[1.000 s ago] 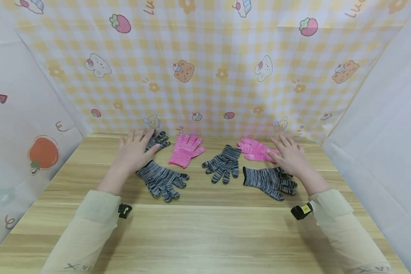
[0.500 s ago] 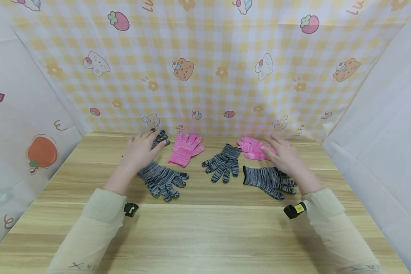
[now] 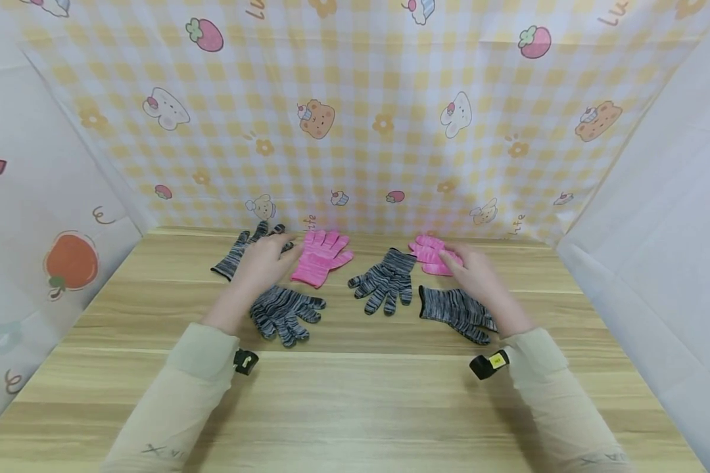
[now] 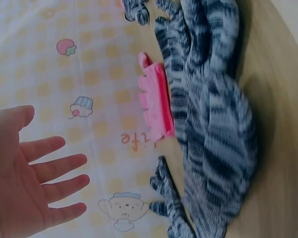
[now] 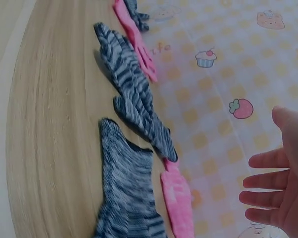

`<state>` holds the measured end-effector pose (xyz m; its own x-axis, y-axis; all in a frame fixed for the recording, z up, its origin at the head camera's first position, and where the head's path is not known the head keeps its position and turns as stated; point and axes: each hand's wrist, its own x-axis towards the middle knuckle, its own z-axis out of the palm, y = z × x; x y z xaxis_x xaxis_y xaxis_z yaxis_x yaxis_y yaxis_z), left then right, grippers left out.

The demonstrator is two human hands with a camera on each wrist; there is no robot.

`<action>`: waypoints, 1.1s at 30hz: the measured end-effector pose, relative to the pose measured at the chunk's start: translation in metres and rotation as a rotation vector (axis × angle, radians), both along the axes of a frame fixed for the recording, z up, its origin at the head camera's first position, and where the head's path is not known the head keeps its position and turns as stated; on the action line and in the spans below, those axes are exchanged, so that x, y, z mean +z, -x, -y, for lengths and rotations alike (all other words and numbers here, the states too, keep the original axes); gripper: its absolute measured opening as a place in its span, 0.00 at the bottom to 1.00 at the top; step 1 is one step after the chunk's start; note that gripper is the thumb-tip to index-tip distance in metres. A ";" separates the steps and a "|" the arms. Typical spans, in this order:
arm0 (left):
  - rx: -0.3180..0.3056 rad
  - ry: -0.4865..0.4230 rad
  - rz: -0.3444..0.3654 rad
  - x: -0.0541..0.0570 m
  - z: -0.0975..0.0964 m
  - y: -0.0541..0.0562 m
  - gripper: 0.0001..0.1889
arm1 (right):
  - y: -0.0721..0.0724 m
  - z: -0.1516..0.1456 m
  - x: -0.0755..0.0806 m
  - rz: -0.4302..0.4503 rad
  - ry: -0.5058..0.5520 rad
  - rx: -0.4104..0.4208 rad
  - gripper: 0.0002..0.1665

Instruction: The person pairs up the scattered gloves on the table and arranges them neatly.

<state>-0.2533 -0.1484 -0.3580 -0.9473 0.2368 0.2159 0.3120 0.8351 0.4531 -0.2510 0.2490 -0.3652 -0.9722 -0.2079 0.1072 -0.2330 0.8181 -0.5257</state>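
Note:
Several knitted gloves, dark grey striped and pink, lie spread along the back of the table. My left hand (image 3: 262, 261) is over the back-left grey glove (image 3: 229, 261), partly hiding it and the front-left grey glove (image 3: 284, 310). Beside its fingertips lies the left pink glove (image 3: 321, 259). My right hand (image 3: 476, 270) hangs over the right pink glove (image 3: 428, 254) and covers part of the right grey glove (image 3: 451, 307). Between the hands lies another grey glove (image 3: 388, 279). Both wrist views show spread, relaxed fingers holding nothing, with the left palm (image 4: 15, 188) apart from the gloves.
The wooden table (image 3: 355, 407) extends in front of the gloves. A yellow checked cloth (image 3: 355, 151) rises behind them, with white cloth walls at the left and right. A small black wrist camera (image 3: 245, 361) sits below the left cuff, another (image 3: 488, 364) by the right.
Both hands have moved inward, toward each other. The left has uncovered more of the back-left grey glove; the right now hides more of the right grey glove. The gloves have stayed put.

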 end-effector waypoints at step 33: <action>-0.051 -0.337 0.221 -0.033 -0.067 0.023 0.25 | 0.019 0.046 -0.027 0.365 0.650 -0.247 0.31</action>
